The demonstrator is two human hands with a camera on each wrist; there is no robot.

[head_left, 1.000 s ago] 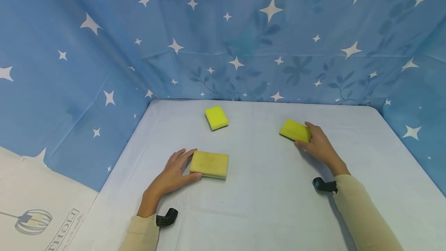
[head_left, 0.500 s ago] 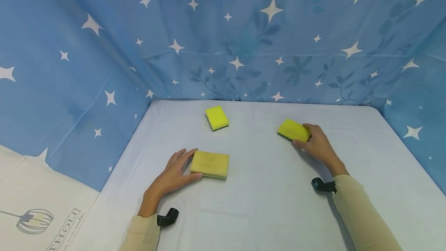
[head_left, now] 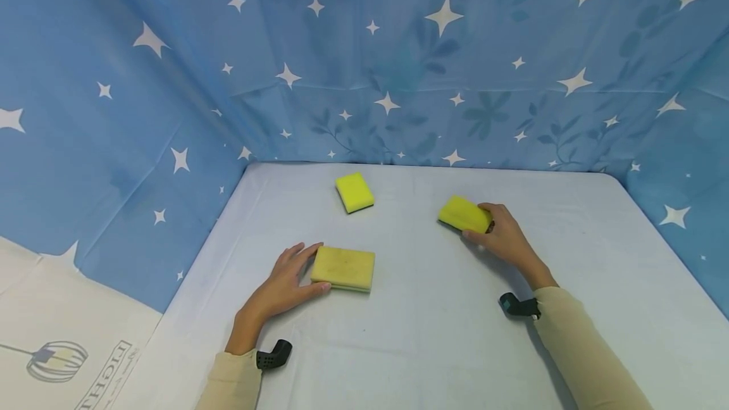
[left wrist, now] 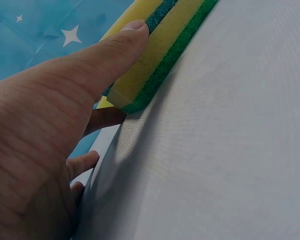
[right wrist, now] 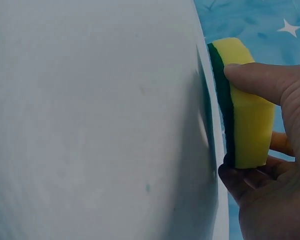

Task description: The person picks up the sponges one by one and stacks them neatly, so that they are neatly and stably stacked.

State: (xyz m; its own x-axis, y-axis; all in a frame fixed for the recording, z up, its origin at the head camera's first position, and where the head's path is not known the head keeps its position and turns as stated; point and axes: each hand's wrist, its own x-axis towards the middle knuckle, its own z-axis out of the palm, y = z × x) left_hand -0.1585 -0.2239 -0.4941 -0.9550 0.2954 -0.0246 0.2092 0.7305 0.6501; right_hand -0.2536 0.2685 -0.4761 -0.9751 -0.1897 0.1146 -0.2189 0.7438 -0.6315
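On the left of the white table, two stacked sponges (head_left: 343, 267) lie flat, yellow side up. My left hand (head_left: 287, 286) grips the near left end of this stack between thumb and index finger. In the left wrist view, the thumb rests at the seam between the upper sponge's blue-green scouring layer and the lower yellow sponge (left wrist: 155, 60), whose green side faces down. Farther right, my right hand (head_left: 504, 236) pinches a bright yellow sponge (head_left: 464, 214) by its right end. The right wrist view shows this sponge (right wrist: 250, 125) held off the tabletop, dark green side down, with fingertips under it.
Another bright yellow sponge (head_left: 354, 193) lies near the back edge of the white table (head_left: 410, 334), behind the stack. A blue star-patterned curtain (head_left: 387, 55) hangs behind and along the sides. Dark wrist cameras (head_left: 275, 355) are worn at both cuffs.
My right hand has moved left with its sponge, toward the middle of the table. The left hand, the stack and the back sponge have stayed in place.
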